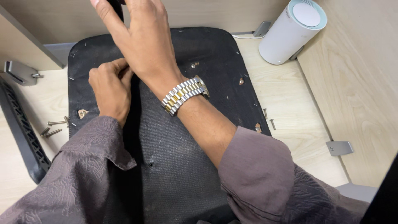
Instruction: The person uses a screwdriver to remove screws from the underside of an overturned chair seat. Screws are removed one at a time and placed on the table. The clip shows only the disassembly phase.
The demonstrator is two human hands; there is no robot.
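Surface: pale wood desk (pixel 290 95), black fabric seat panel (pixel 199 157) at centre.
Hidden: your right hand (pixel 141 37) grips a dark upright bar (pixel 118 8), cut off at 12 o'clock.
Left hand (pixel 110 89): fingers curled shut at the bar's base; what they pinch, you cannot tell.
Around: white cylinder (pixel 290 35) at 2 o'clock; loose screws (pixel 54 127) at 9 o'clock.

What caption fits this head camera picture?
Two hands, left and right, work on a black padded seat base, with loose screws nearby.
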